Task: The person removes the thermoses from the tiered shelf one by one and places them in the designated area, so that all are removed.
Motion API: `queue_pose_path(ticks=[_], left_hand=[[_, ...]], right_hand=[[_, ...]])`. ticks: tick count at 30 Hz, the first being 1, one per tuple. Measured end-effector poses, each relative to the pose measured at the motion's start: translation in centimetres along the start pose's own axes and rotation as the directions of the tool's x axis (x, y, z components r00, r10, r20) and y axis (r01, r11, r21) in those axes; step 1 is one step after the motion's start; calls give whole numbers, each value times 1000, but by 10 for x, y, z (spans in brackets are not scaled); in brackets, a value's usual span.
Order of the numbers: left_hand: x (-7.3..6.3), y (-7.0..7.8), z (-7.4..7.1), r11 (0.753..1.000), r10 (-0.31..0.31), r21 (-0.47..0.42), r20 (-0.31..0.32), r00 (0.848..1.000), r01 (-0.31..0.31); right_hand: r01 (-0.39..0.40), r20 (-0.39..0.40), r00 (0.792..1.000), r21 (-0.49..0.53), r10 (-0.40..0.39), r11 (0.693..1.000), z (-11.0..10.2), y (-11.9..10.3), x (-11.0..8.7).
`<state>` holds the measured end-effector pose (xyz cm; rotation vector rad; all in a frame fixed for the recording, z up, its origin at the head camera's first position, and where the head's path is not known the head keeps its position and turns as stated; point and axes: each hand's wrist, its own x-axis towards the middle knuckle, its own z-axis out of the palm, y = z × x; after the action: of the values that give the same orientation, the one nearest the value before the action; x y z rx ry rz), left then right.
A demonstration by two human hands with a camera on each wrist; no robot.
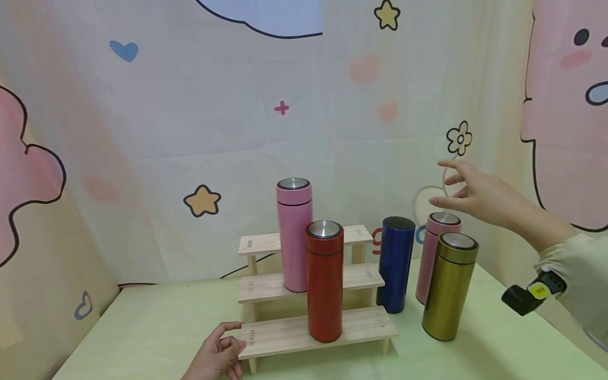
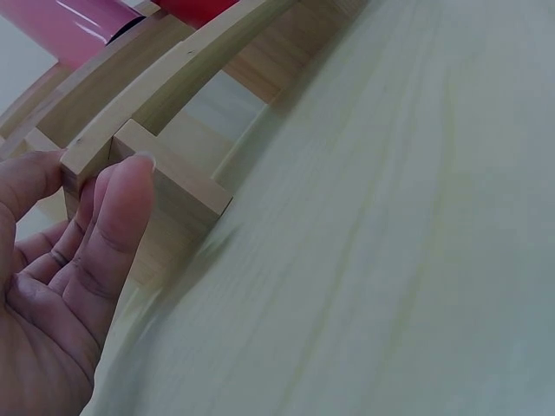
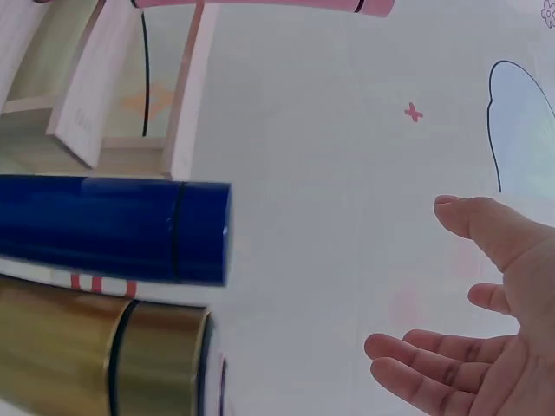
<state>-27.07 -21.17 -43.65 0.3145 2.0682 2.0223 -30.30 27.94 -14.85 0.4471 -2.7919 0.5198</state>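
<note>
My left hand pinches the left end of the lowest board of a three-step wooden display stand; the left wrist view shows thumb and fingers at the board's corner. A red thermos stands upright on the bottom step. Upright on the middle step is a pink thermos. My right hand hangs in the air with spread fingers, holding nothing, above a second pink thermos. Beside that one stand a blue thermos and a gold thermos, both on the table.
A pale green table carries the stand and bottles. Behind it hangs a light cloth backdrop printed with stars, hearts and a flower. The blue, second pink and gold thermoses cluster close to the stand's right side.
</note>
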Motion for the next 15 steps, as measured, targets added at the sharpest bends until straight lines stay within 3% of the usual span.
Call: queue_pose_path(ticks=[10,15], left_hand=[[0,1,0,1000,-10,14,-22,1000,10],[0,1,1,1000,-11,-4,-14,1000,11]], right_hand=[[56,15,998,0,-56,998,-2,-39,32],[78,33,996,53,-79,996,0,-54,44]])
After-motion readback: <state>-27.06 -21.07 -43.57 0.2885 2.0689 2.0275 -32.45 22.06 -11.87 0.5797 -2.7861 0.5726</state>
